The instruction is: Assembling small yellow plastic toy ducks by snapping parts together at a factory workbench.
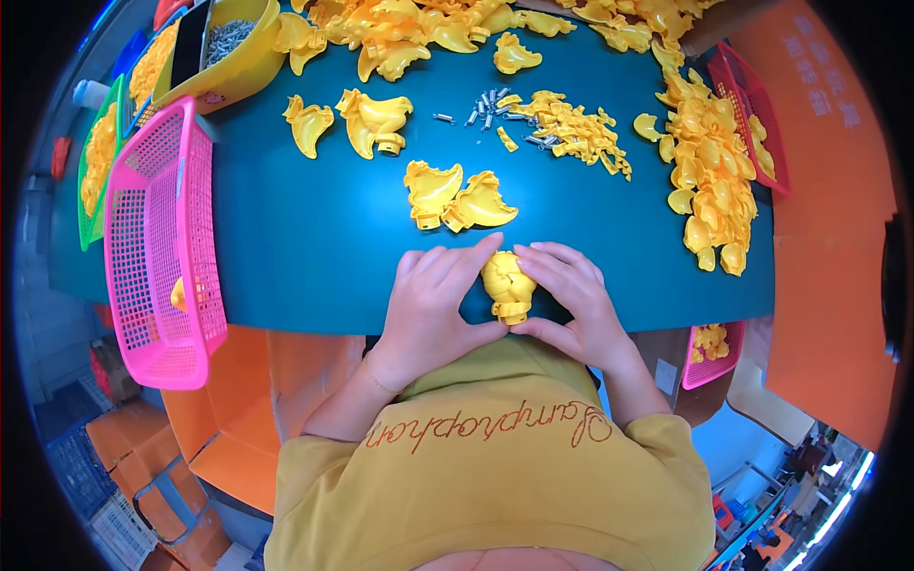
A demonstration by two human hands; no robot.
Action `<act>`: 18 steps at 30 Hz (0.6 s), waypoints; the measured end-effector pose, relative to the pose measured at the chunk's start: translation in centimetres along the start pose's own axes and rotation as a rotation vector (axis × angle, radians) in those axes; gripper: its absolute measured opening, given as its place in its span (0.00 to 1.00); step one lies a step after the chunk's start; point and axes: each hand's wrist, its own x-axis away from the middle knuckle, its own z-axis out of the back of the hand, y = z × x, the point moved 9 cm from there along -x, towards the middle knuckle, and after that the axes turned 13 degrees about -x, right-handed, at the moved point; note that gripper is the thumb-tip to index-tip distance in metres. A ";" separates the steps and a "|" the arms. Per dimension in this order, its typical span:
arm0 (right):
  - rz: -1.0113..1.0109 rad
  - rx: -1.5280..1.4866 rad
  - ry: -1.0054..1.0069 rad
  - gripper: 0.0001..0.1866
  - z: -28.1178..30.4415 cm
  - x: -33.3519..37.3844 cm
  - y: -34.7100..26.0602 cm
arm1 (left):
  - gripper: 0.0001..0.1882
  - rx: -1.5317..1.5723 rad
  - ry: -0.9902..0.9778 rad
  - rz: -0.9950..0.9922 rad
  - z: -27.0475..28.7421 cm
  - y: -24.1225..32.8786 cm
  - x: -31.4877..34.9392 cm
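Near the front edge of the table, my left hand [436, 300] and my right hand [574, 297] close around a yellow plastic toy piece [508, 284] from both sides. It is rounded, with moulded ridges on its body and a ring-like collar at the end nearest me. Fingers of both hands press at its far end, the thumbs by the collar. Just beyond my hands lie two yellow curved shell pieces [434, 193], side by side with their hollow sides up. Further back on the left, another yellow shell piece [308, 126] lies beside a bulkier yellow piece [377, 121].
Small metal springs [487, 107] lie beside a heap of small yellow parts [576, 131]. Yellow shells [719, 157] pile up on the right and along the back. A pink basket [205, 238] stands at the left edge, near a yellow tub [249, 62] of metal pieces.
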 end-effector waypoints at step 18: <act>-0.014 -0.180 -0.025 0.37 0.2 0.3 0.5 | 0.44 -0.001 0.016 -0.068 -0.4 -0.1 0.3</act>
